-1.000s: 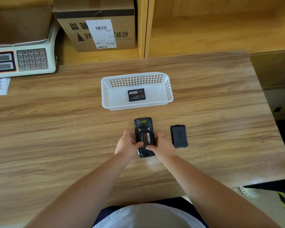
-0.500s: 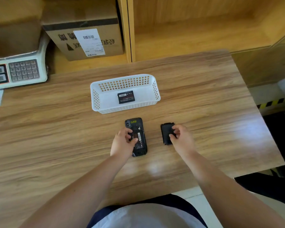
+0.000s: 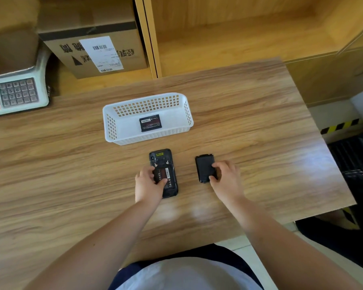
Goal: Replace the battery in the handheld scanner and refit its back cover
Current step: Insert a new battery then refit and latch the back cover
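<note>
The black handheld scanner (image 3: 163, 159) lies face down on the wooden table (image 3: 260, 126), its back uncovered and a battery (image 3: 166, 174) seated in the bay. My left hand (image 3: 148, 184) grips the scanner's left side, thumb resting on the battery. To the right lies the black back cover (image 3: 203, 167); my right hand (image 3: 226, 178) has its fingers closed on the cover's right and lower edges. Another battery (image 3: 150, 122) rests inside the white plastic basket (image 3: 113, 126) just beyond the scanner.
A weighing scale with a keypad (image 3: 17, 93) sits at the far left. A cardboard box with a barcode label (image 3: 96, 49) stands on the shelf behind. The table's right edge drops off beside black-and-yellow floor tape (image 3: 340, 126).
My right hand left the scanner, went right and closed on the back cover. My left hand stayed on the scanner. The camera turned right.
</note>
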